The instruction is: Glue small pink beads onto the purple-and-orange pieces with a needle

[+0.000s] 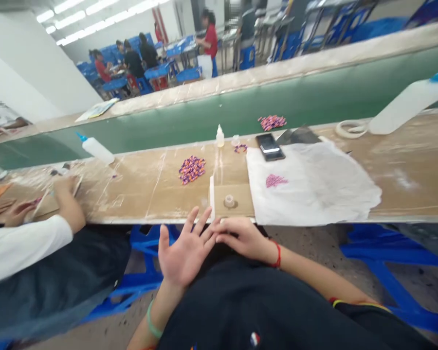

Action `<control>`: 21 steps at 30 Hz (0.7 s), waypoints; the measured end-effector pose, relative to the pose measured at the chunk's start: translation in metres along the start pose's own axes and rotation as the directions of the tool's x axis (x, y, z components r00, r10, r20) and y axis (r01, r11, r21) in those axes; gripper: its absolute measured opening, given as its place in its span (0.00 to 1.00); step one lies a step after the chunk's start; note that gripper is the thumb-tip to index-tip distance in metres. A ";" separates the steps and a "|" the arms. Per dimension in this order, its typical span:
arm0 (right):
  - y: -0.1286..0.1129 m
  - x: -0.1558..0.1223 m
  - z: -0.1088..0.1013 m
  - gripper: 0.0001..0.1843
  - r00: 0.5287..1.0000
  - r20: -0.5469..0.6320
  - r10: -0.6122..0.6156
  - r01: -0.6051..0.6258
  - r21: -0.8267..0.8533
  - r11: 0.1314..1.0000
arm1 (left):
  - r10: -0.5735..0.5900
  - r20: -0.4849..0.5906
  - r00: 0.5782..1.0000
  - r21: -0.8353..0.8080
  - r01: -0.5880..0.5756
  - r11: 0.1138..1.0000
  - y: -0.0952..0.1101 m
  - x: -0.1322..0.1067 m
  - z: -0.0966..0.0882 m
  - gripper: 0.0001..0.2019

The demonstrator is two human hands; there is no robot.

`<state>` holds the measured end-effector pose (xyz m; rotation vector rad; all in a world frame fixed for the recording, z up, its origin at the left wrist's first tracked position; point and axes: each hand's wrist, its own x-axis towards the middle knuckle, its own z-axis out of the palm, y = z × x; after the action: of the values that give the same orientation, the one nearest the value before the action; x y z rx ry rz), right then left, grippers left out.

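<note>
head | L hand (185, 255) palm up, fingers spread apart | R hand (244, 236) fingertips tog. at L's outer fingers, can't tell if gripping | sm. white ring (229, 203) on tan board (242, 193), just beyond hands | bead pile (191, 170) farther L

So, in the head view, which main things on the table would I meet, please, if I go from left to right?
Blue-tipped squeeze bottle, purple-and-orange bead heap, small dropper bottle, small white ring, smartphone, white tape roll, large blue-topped bottle.
</note>
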<state>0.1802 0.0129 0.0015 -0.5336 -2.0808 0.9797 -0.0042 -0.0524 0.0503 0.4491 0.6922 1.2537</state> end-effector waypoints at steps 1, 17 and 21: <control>0.009 -0.011 0.001 0.20 0.999 0.028 0.029 -0.028 -0.027 0.999 | -0.025 0.020 0.999 0.034 0.025 0.999 -0.001 0.001 -0.009 0.38; 0.123 -0.087 0.014 0.26 0.709 -0.076 0.701 -0.705 -0.069 0.706 | 0.570 -0.190 0.799 0.969 0.058 0.242 0.080 0.162 -0.101 0.04; 0.133 -0.079 0.009 0.33 0.667 -0.105 0.737 -0.728 0.117 0.675 | 0.576 -0.180 0.798 0.983 0.126 0.132 0.088 0.193 -0.104 0.03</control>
<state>0.2289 0.0410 -0.1426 -1.4452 -1.6809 1.3946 -0.1091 0.1504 -0.0108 1.4068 2.0990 1.0357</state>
